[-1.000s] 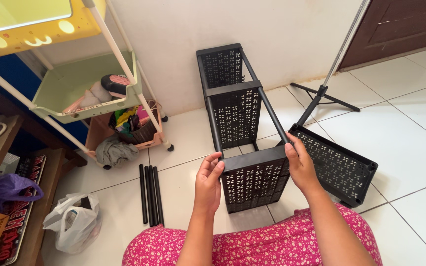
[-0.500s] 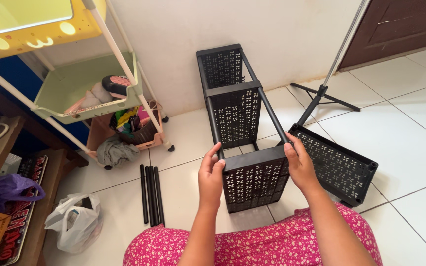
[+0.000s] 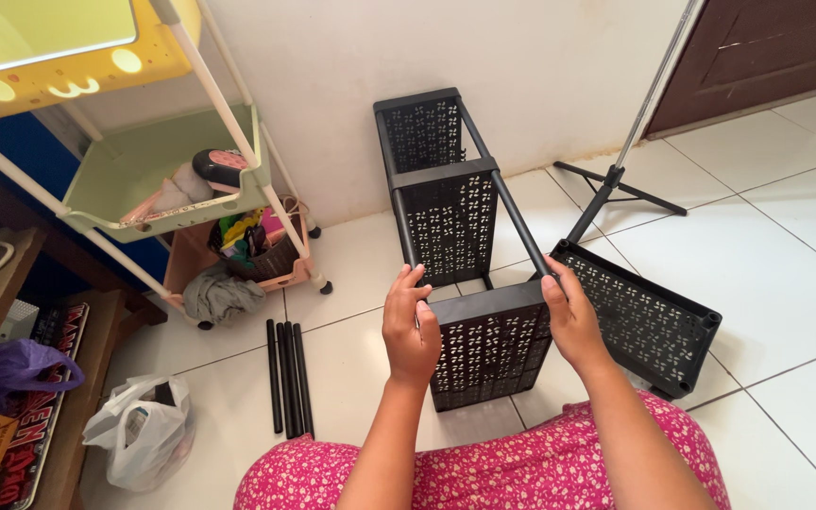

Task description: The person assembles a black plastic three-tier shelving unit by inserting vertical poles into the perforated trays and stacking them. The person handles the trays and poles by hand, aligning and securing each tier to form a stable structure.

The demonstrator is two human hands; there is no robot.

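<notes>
A black perforated plastic rack [image 3: 455,227], lying on its side on the white tiled floor [image 3: 786,246], is shown from above. Its three shelf trays are joined by black corner tubes, and its far end lies close to the white wall [image 3: 540,66]. The nearest tray [image 3: 488,345] is gripped at both upper corners. The left hand [image 3: 410,326] is closed around the left corner, where a tube enters the tray, with the fingers [image 3: 406,283] wrapped over the tube. The right hand [image 3: 573,321] is closed over the right corner, the thumb being laid along the tray's edge. A loose black tray [image 3: 649,321] is seen on the floor just to the right of the rack, touching or nearly touching it. Four spare black tubes [image 3: 288,376] lie side by side on the floor to the left of the rack. Farther left of the rack stand a rolling cart with a green tray [image 3: 144,203], a white plastic bag [image 3: 139,430] and a low wooden shelf [image 3: 2,283]. A tripod stand [image 3: 616,179] is placed to the right of the rack, near the wall. A pink floral garment [image 3: 512,472] covers the person's lap below the rack.
</notes>
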